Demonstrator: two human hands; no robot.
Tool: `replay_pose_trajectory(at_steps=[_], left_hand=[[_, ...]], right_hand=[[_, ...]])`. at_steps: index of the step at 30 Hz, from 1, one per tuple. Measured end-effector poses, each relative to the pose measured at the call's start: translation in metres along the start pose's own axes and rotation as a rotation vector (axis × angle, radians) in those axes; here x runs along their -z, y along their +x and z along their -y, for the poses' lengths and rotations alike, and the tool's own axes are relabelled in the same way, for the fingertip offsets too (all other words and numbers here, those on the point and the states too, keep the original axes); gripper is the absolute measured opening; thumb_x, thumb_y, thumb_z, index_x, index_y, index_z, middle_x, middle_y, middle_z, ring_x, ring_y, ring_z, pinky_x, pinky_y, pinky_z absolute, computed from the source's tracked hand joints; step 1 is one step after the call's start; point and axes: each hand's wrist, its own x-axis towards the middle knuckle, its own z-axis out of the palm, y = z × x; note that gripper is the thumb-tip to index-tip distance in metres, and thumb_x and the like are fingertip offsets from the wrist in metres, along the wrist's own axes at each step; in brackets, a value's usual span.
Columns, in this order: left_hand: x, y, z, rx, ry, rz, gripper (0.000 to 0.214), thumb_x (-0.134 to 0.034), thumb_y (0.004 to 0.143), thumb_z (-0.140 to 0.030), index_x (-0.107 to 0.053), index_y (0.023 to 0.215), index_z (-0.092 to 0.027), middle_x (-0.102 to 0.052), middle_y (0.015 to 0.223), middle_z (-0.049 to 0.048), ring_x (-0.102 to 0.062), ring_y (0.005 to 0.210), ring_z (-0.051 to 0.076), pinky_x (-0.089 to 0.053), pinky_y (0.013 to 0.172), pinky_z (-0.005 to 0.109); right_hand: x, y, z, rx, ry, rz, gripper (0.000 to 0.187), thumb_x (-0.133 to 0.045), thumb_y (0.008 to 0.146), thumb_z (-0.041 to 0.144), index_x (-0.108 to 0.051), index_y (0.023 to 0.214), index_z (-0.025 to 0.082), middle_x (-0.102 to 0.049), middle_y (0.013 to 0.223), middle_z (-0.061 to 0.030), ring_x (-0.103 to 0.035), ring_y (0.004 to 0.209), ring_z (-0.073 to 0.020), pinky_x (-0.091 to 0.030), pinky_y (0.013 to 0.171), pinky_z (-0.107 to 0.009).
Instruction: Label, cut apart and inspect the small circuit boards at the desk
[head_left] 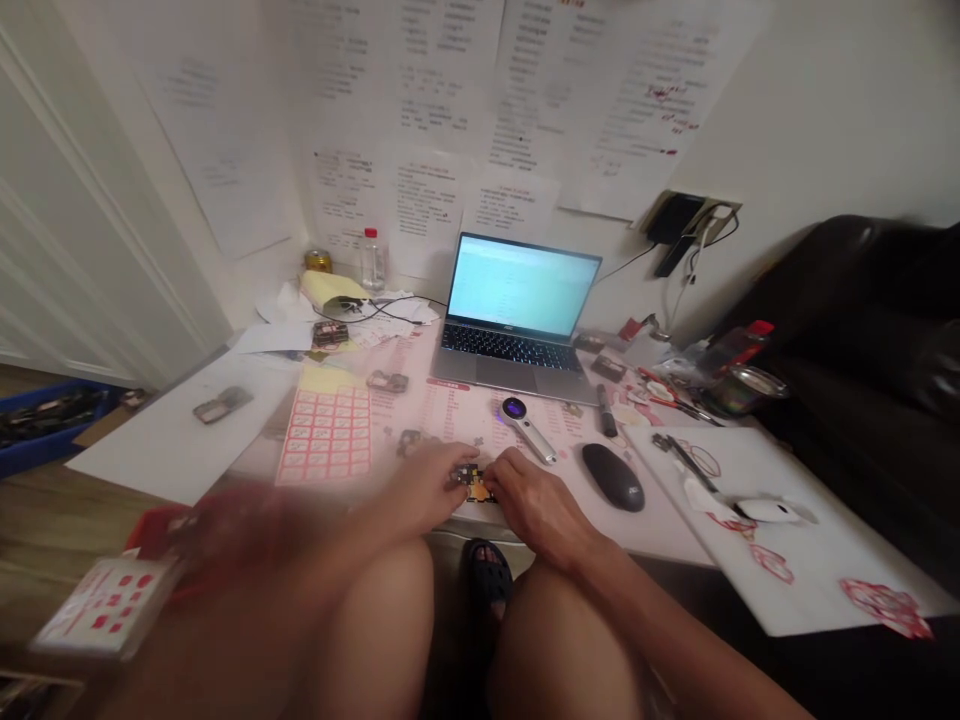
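Note:
A small black, yellow and orange circuit board is held between my two hands at the front edge of the desk. My left hand grips its left side, fingers curled over the edge. At the right side, my right hand is closed with its fingertips pinched on the board. Fingers hide part of both ends, and fine detail is blurred. Just beyond the right hand lies a white handheld magnifier with a lit purple lens. A dark module rests behind the left hand.
An open laptop stands at the back. To the right are a black mouse, a black marker and a white board bearing tools. Left are a pink-gridded label sheet, more modules and a red bin.

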Motion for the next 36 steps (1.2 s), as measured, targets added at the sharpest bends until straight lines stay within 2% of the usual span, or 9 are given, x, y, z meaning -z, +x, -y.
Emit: replay_pose_trajectory(at_steps=[6,8,10,13,16,21,25,30,36], left_hand=[[0.000,-0.001,-0.002,-0.040,0.046,0.015,0.046,-0.067,0.085,-0.007,-0.077,0.127,-0.021,-0.080,0.124,0.0103,-0.071,0.118,0.033,-0.053,0.106,0.050],[0.001,-0.001,-0.003,-0.070,0.079,0.020,0.040,-0.069,0.085,-0.008,-0.079,0.121,-0.022,-0.080,0.122,0.0105,-0.070,0.117,0.034,-0.052,0.105,0.051],[0.004,-0.002,-0.002,-0.128,0.116,0.008,0.032,-0.070,0.087,-0.011,-0.081,0.115,-0.023,-0.078,0.127,0.0105,-0.067,0.122,0.034,-0.052,0.106,0.052],[0.013,-0.004,0.003,-0.158,0.132,-0.104,0.024,-0.065,0.097,-0.018,-0.081,0.114,-0.023,-0.075,0.133,0.0103,-0.066,0.126,0.031,-0.052,0.110,0.050],[0.026,-0.007,0.013,-0.040,0.159,-0.202,0.028,-0.057,0.101,-0.018,-0.079,0.118,-0.022,-0.076,0.129,0.0095,-0.068,0.125,0.027,-0.053,0.112,0.047],[0.047,-0.009,0.029,0.058,0.245,-0.121,0.041,-0.056,0.095,-0.012,-0.072,0.133,-0.014,-0.072,0.140,0.0164,-0.063,0.134,0.035,-0.047,0.119,0.055],[0.055,-0.012,0.033,0.098,0.262,-0.026,0.045,-0.061,0.091,-0.010,-0.072,0.134,-0.017,-0.073,0.138,0.0151,-0.066,0.130,0.036,-0.049,0.116,0.055],[0.060,-0.014,0.034,0.128,0.247,-0.015,0.045,-0.071,0.087,-0.012,-0.072,0.132,-0.018,-0.073,0.127,0.0132,-0.068,0.121,0.033,-0.053,0.108,0.050],[0.057,-0.017,0.035,0.153,0.176,-0.073,0.048,-0.071,0.084,-0.004,-0.075,0.128,-0.021,-0.070,0.119,0.0084,-0.069,0.111,0.026,-0.056,0.102,0.041]], right_hand=[[0.006,-0.007,-0.018,-0.293,0.035,-0.296,0.025,-0.039,0.109,0.031,-0.060,0.099,0.022,-0.071,0.082,-0.0053,-0.067,0.071,-0.0203,-0.052,0.068,-0.031],[0.011,-0.014,-0.023,-0.352,0.048,-0.361,0.024,-0.043,0.107,0.034,-0.062,0.100,0.021,-0.072,0.078,-0.0043,-0.068,0.067,-0.0202,-0.052,0.066,-0.031],[0.016,-0.023,-0.024,-0.358,0.062,-0.387,0.021,-0.049,0.102,0.034,-0.066,0.100,0.021,-0.076,0.085,-0.0058,-0.071,0.073,-0.0212,-0.054,0.070,-0.032],[0.027,-0.040,-0.022,-0.309,0.049,-0.320,0.028,-0.049,0.099,0.033,-0.075,0.107,0.023,-0.080,0.109,-0.0082,-0.076,0.095,-0.0240,-0.055,0.082,-0.034],[0.041,-0.056,-0.023,-0.349,-0.082,-0.185,0.036,-0.045,0.102,0.037,-0.078,0.109,0.025,-0.081,0.113,-0.0085,-0.077,0.097,-0.0271,-0.054,0.080,-0.036],[0.054,-0.065,-0.026,-0.524,-0.124,-0.067,0.033,-0.050,0.095,0.045,-0.076,0.092,0.026,-0.082,0.093,-0.0064,-0.077,0.084,-0.0275,-0.052,0.074,-0.036],[0.049,-0.062,-0.024,-0.604,-0.059,0.057,0.030,-0.053,0.089,0.049,-0.069,0.075,0.027,-0.077,0.075,-0.0045,-0.072,0.070,-0.0265,-0.048,0.066,-0.035],[0.044,-0.060,-0.018,-0.553,-0.035,-0.101,0.035,-0.049,0.092,0.048,-0.076,0.095,0.026,-0.083,0.097,-0.0081,-0.077,0.083,-0.0289,-0.051,0.073,-0.037],[0.047,-0.026,0.013,-0.379,0.080,-0.126,0.028,-0.055,0.097,0.046,-0.073,0.090,0.026,-0.079,0.083,-0.0031,-0.073,0.072,-0.0234,-0.048,0.069,-0.032]])
